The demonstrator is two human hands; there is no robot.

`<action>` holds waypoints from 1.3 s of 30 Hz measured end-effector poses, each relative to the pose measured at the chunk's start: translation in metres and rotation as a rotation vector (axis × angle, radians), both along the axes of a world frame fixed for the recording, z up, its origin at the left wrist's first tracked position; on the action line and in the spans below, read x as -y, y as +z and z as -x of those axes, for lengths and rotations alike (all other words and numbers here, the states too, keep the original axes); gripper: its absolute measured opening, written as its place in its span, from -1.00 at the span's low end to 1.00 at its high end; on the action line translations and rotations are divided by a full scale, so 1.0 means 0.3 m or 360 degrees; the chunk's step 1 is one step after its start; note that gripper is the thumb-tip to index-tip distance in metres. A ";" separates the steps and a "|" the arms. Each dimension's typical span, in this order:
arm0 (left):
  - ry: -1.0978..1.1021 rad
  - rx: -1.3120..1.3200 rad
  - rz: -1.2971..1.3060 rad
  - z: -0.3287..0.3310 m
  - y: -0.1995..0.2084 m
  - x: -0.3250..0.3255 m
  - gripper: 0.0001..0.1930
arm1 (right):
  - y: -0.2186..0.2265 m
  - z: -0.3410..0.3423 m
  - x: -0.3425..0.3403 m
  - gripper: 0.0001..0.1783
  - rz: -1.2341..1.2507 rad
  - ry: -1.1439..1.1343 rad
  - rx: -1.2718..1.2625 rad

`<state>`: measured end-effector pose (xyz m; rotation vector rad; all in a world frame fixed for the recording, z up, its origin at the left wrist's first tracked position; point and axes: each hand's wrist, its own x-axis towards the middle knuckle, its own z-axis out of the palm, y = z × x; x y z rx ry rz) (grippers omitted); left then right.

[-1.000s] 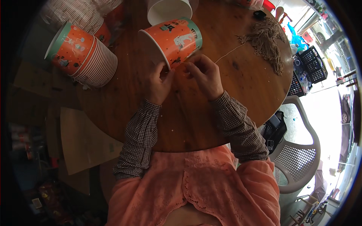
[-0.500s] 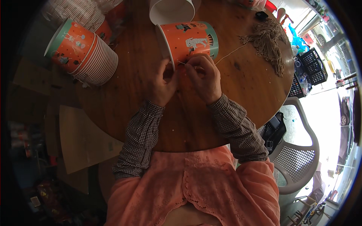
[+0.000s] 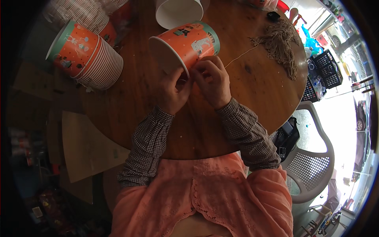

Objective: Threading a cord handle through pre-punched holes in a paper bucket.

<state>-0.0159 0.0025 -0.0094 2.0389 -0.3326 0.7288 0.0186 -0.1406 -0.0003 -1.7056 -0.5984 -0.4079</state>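
An orange paper bucket (image 3: pixel 185 41) with a green band and printed figures lies on its side, its open mouth turned toward the left. My left hand (image 3: pixel 175 93) is closed on the lower part of its white rim, the fingertips partly inside the mouth. Against the bucket's lower wall, close beside the left fingers, my right hand (image 3: pixel 214 81) is closed in a pinch on a thin string. That string (image 3: pixel 241 57) runs from behind the right hand to a tangled beige bundle of strings (image 3: pixel 279 47) on the right. The pinched string end is mostly hidden by my fingers.
A round wooden table (image 3: pixel 189 130) lies under my hands. At the left stands a tilted stack of nested paper buckets (image 3: pixel 92 59), with more wrapped stacks behind. A white bucket (image 3: pixel 179 14) lies at the far side. Beyond the right edge are a plastic chair (image 3: pixel 312 166) and black crates (image 3: pixel 327 71).
The bucket has turned and shifted left, its mouth now tipped toward me. My left hand has moved slightly right along with the rim. The string between my fingers is now less visible.
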 end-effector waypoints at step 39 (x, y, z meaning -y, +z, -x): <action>0.0042 0.0555 -0.0209 -0.007 0.025 -0.011 -0.91 | -0.021 -0.005 -0.010 -0.60 0.0144 0.0225 -0.0148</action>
